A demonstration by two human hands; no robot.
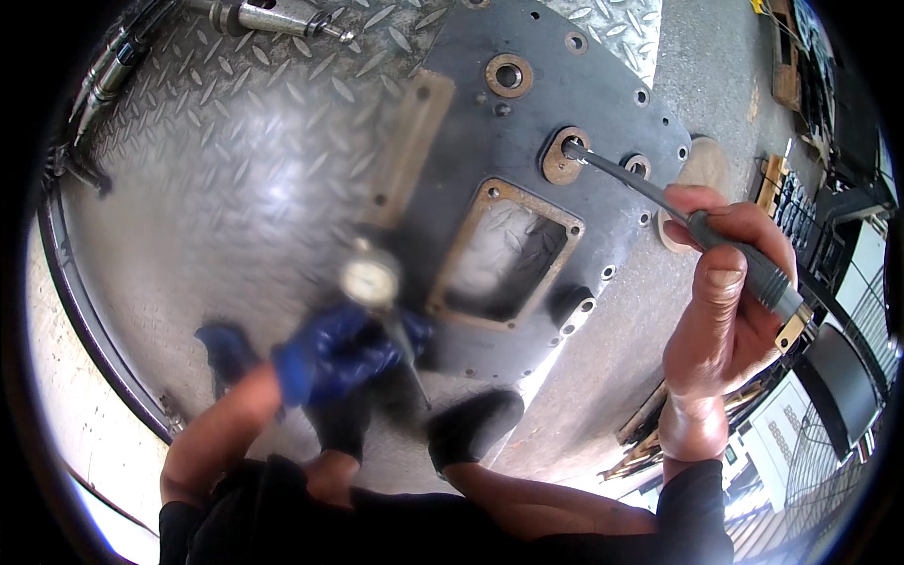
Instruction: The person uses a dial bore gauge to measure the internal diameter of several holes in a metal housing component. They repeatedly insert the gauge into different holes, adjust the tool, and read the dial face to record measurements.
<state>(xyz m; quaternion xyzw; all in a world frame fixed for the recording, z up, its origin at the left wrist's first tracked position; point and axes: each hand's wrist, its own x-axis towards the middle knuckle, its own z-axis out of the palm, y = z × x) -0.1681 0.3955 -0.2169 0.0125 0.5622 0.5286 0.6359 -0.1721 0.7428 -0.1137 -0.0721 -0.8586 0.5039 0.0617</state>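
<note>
My bare right hand (725, 292) is wrapped round a hand tool with a grey handle (749, 264) and a long thin shaft. The tip of that shaft enters the hole of an oval boss (563, 168) on a large dark metal plate (527, 108). In a blue glove, my left hand (348, 350) grips a dial gauge (370, 282) with a round white face and a thin rod slanting down. Motion blurs this hand and the gauge, which are over the left side of the plate. A rectangular opening (501, 325) with a rust-brown rim lies between my hands.
Silver chequered sheet metal (207, 169) stretches beneath and left of the plate. Air tools with hoses (282, 21) lie at the upper left. A blue glove-like item (226, 353) rests near my feet. Black shoes (476, 428) stand close to the plate's near edge. Racks and equipment (847, 348) line the right.
</note>
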